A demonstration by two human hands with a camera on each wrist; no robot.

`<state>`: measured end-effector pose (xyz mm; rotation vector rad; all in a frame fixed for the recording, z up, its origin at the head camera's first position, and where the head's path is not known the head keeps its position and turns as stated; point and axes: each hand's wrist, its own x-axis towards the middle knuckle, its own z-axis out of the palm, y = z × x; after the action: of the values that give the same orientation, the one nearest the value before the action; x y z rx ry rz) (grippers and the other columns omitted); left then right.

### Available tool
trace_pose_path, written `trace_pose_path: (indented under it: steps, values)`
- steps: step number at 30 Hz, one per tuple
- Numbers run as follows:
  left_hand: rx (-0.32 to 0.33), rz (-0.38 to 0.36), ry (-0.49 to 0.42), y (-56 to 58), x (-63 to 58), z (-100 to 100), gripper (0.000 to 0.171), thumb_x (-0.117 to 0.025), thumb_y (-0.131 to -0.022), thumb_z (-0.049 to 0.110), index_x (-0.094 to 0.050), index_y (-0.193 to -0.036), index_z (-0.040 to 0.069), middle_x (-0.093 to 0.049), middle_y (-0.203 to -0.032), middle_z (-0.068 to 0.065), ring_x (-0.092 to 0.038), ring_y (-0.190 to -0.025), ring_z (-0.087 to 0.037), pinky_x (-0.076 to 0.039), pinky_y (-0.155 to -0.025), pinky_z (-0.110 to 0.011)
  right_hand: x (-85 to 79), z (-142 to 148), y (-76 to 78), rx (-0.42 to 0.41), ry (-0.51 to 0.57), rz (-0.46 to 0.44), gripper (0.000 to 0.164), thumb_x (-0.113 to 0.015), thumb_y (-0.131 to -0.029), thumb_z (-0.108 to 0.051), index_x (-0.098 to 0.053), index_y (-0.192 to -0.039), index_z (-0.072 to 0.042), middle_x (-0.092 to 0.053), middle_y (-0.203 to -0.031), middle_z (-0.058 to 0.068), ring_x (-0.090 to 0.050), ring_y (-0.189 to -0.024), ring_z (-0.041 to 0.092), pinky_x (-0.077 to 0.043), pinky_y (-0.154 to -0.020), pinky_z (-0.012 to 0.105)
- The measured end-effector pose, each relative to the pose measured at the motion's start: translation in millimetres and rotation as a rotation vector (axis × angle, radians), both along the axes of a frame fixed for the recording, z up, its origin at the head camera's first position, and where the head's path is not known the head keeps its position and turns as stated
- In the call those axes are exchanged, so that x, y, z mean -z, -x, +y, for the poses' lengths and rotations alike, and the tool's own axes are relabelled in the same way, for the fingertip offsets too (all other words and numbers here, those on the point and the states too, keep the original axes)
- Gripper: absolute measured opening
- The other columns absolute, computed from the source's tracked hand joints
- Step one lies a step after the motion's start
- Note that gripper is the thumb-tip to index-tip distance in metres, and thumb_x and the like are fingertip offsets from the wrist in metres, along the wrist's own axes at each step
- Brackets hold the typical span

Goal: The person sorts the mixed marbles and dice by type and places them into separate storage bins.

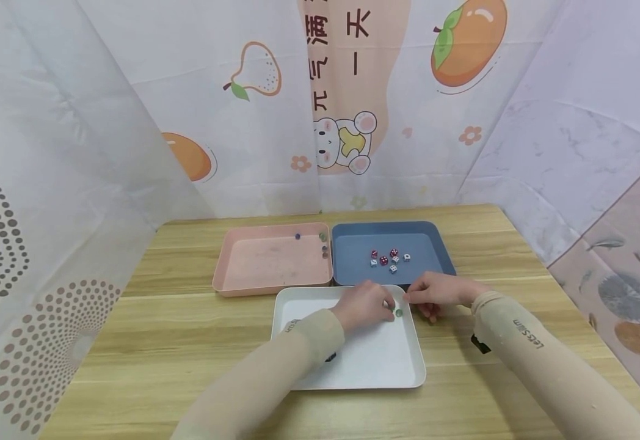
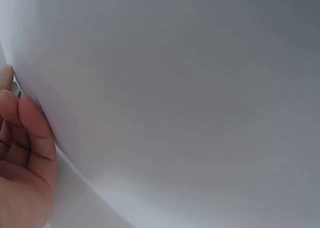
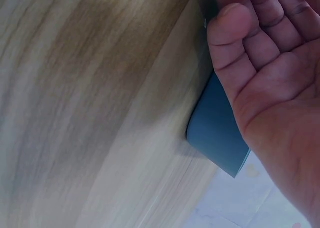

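Note:
My left hand (image 1: pixel 361 305) reaches over the far right part of the white tray (image 1: pixel 353 370). In the left wrist view its thumb and fingers pinch a small greenish glass marble (image 2: pixel 16 90), mostly covered by the fingertips. Another green marble (image 1: pixel 399 313) lies on the tray just right of these fingers. My right hand (image 1: pixel 441 290) is at the tray's far right corner, its fingertips gripping the rim there. In the right wrist view, the fingers are curled and the held rim is mostly hidden.
Behind the white tray stand a pink tray (image 1: pixel 218 278) with several marbles (image 1: pixel 322 236) along its right side, and a blue tray (image 1: pixel 347 275) with red and white dice (image 1: pixel 384 260). The wooden table (image 1: pixel 188 342) ends at a printed cloth (image 1: pixel 243 153).

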<state>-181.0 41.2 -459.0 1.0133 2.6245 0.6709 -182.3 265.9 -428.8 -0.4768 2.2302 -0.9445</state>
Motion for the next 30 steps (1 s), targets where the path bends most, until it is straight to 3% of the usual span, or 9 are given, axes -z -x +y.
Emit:
trace_pose_path:
  steps: [11, 21, 24, 30]
  values:
    - [0.028, -0.020, 0.008, 2.6, -2.4, -6.7, 0.017, -0.081, -0.088, 0.018, -0.082, -0.106, 0.018, -0.077, -0.099, 0.011, -0.063, -0.085, 0.000, -0.053, -0.078, -0.017, -2.1, -0.8, -0.8, -0.009, -0.005, 0.013, 0.041, -0.060, -0.104, -0.030, -0.068, -0.073, -0.003, -0.062, -0.061, 0.011, -0.062, -0.055, 0.021, -0.050, -0.053, 0.030]
    - [0.012, -0.125, -0.031, 6.1, -4.9, -15.9, 0.015, -0.080, -0.089, 0.016, -0.082, -0.104, 0.016, -0.076, -0.098, 0.010, -0.060, -0.080, 0.000, -0.051, -0.074, -0.016, -1.5, -1.2, 0.3, -0.028, 0.004, 0.007, 0.042, -0.059, -0.104, -0.028, -0.068, -0.073, -0.001, -0.062, -0.061, 0.014, -0.063, -0.055, 0.023, -0.048, -0.052, 0.029]
    - [0.000, -0.182, -0.057, 5.7, -10.2, -21.1, 0.017, -0.079, -0.089, 0.015, -0.082, -0.106, 0.015, -0.076, -0.097, 0.009, -0.060, -0.075, -0.001, -0.051, -0.067, -0.017, -1.1, -1.8, 0.7, -0.027, 0.007, -0.004, 0.042, -0.059, -0.104, -0.028, -0.068, -0.073, -0.001, -0.062, -0.061, 0.013, -0.063, -0.054, 0.022, -0.048, -0.052, 0.029]
    - [-0.056, -0.290, -0.122, 7.2, -22.0, -35.5, 0.018, -0.079, -0.090, 0.015, -0.081, -0.108, 0.014, -0.070, -0.080, 0.005, -0.051, -0.050, -0.011, -0.044, -0.047, -0.022, -1.5, -3.8, 2.4, -0.027, -0.008, -0.013, 0.042, -0.059, -0.105, -0.027, -0.067, -0.072, -0.001, -0.061, -0.060, 0.009, -0.062, -0.054, 0.020, -0.048, -0.052, 0.029]
